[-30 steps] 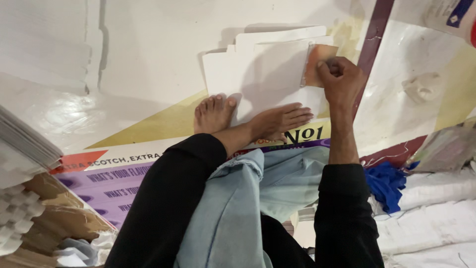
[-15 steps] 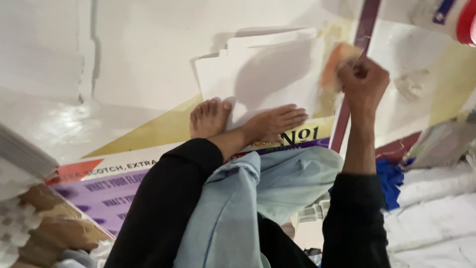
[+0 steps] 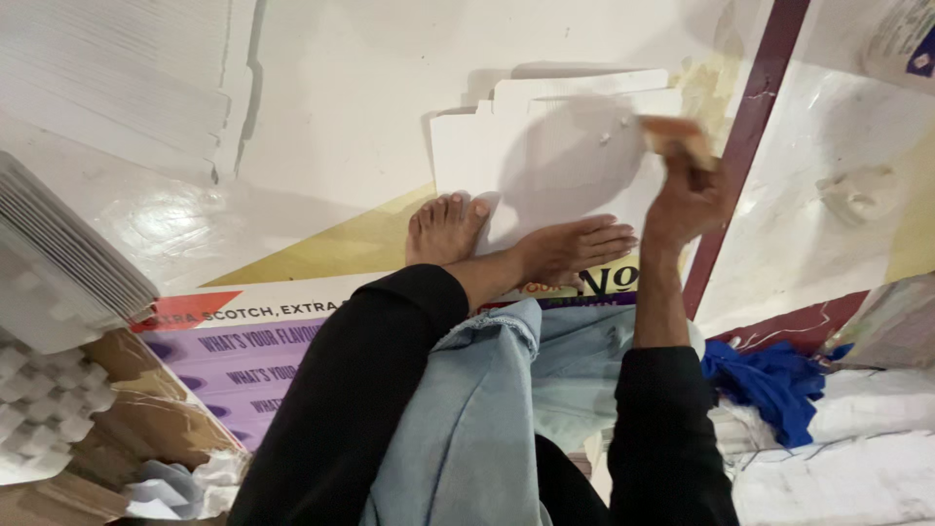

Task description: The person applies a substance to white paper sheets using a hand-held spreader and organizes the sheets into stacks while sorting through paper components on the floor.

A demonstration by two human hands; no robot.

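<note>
A stack of white cardboard sheets (image 3: 545, 156) lies on the floor in front of me. My left hand (image 3: 575, 245) lies flat, palm down, on the sheets' near edge, beside my bare foot (image 3: 445, 227). My right hand (image 3: 687, 190) is raised over the sheets' right side, fingers closed around a small tan block (image 3: 672, 131), blurred by motion. My legs in light blue jeans (image 3: 487, 419) fill the lower middle.
A tall pile of white sheets (image 3: 117, 68) sits at the upper left, another stack (image 3: 58, 263) at the left edge. A printed purple and white banner (image 3: 224, 341) lies under my legs. A blue cloth (image 3: 769, 375) rests at the right beside white sacks (image 3: 838, 468).
My right hand has lifted the tan block off the sheets and swung it up to the right. My left hand has stayed flat on the sheets.
</note>
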